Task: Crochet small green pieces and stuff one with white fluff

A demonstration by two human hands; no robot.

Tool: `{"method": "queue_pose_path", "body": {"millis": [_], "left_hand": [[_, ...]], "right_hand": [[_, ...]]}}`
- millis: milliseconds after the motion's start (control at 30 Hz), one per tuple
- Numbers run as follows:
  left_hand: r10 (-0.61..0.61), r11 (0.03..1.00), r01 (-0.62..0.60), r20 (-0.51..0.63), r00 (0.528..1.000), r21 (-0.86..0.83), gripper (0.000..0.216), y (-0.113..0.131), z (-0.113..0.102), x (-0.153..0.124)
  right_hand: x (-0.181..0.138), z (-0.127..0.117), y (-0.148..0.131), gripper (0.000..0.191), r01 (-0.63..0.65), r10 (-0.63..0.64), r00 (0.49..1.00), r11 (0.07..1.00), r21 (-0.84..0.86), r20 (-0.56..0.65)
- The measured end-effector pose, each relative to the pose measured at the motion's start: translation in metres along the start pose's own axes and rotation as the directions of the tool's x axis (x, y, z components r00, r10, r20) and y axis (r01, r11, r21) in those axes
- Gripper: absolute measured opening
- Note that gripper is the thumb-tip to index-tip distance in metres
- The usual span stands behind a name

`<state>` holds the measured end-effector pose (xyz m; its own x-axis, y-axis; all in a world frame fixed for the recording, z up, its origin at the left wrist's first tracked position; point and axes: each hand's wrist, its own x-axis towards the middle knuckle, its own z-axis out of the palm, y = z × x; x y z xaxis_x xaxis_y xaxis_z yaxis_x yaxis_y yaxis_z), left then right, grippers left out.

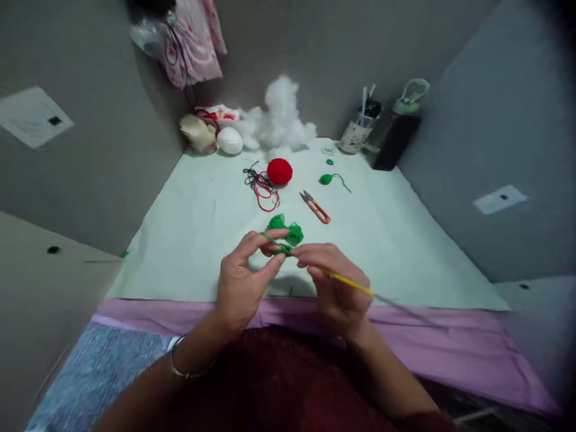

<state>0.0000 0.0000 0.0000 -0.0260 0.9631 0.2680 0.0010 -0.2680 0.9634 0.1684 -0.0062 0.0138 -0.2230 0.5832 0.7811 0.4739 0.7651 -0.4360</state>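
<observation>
Between the fingertips of my left hand (pixel 245 270) is a small green crochet piece (pixel 284 249), with a strand of green yarn running over the raised index finger. My right hand (pixel 339 288) pinches a crochet hook (pixel 348 281) with a yellow grip; its tip meets the green piece, and its thin grey shaft points out to the right. A loose bundle of green yarn (pixel 294 233) lies on the table just beyond my fingers. Part of the green piece is hidden by my fingers.
Orange-handled thread snips (pixel 316 207), a red ball (pixel 279 172), tangled dark and red yarn (pixel 265 192) and a small green piece with a tail (pixel 326 179) lie farther back. White stuffing (pixel 283 120), a pen cup (pixel 355 137) and a dark bottle (pixel 396 141) stand along the wall.
</observation>
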Motion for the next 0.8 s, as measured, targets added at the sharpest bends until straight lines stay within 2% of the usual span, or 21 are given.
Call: {"method": "queue_pose_path", "body": {"millis": [133,200,267,300,367,433,467,500,567,667,733,800], "left_hand": [[-0.034,0.999,0.033,-0.039,0.999,-0.03,0.036,0.005,0.005,0.0],[-0.073,0.994,0.069,-0.05,0.996,-0.086,0.037,0.008,0.006,0.0],[-0.154,0.966,0.143,-0.034,0.988,-0.217,0.038,0.009,0.007,0.0],[-0.22,0.926,0.21,0.006,0.976,-0.315,0.04,0.01,0.008,0.001],[-0.362,0.768,0.397,0.171,0.916,-0.502,0.047,0.01,0.007,0.003],[-0.439,0.591,0.555,0.344,0.83,-0.585,0.054,0.009,0.006,0.006],[-0.456,0.541,0.596,0.388,0.801,-0.593,0.055,0.008,0.005,0.007],[-0.463,0.527,0.606,0.396,0.793,-0.596,0.055,0.008,0.004,0.009],[-0.454,0.579,0.558,0.333,0.827,-0.595,0.052,0.007,0.001,0.011],[-0.389,0.7,0.451,0.234,0.891,-0.554,0.046,0.008,-0.001,0.011],[-0.348,0.748,0.424,0.243,0.905,-0.51,0.045,0.01,0.0,0.009],[-0.318,0.779,0.417,0.279,0.906,-0.468,0.042,0.011,0.002,0.006]], "right_hand": [[-0.011,0.007,-0.002,0.022,0.116,-0.118,0.993,0.957,-0.265,0.008],[-0.014,0.011,-0.002,0.027,0.132,-0.142,0.99,0.94,-0.315,-0.008],[-0.016,0.013,-0.001,0.032,0.133,-0.149,0.989,0.931,-0.34,-0.022],[-0.017,0.015,0.0,0.035,0.133,-0.153,0.988,0.928,-0.349,-0.029],[-0.018,0.016,0.002,0.041,0.131,-0.158,0.986,0.934,-0.331,-0.058],[-0.018,0.014,0.003,0.042,0.085,-0.112,0.987,0.971,-0.224,-0.114],[-0.017,0.013,0.003,0.04,0.043,-0.061,0.989,0.99,-0.131,-0.132],[-0.016,0.01,0.003,0.037,-0.013,0.009,0.99,1.0,-0.025,-0.144],[-0.011,0.005,0.001,0.031,-0.148,0.18,0.971,0.97,0.195,-0.158],[-0.005,0.0,0.0,0.023,-0.295,0.41,0.901,0.819,0.492,-0.141],[-0.002,0.001,0.002,0.02,-0.343,0.486,0.87,0.717,0.606,-0.083],[-0.001,0.004,0.003,0.018,-0.365,0.49,0.871,0.69,0.625,-0.033]]}}
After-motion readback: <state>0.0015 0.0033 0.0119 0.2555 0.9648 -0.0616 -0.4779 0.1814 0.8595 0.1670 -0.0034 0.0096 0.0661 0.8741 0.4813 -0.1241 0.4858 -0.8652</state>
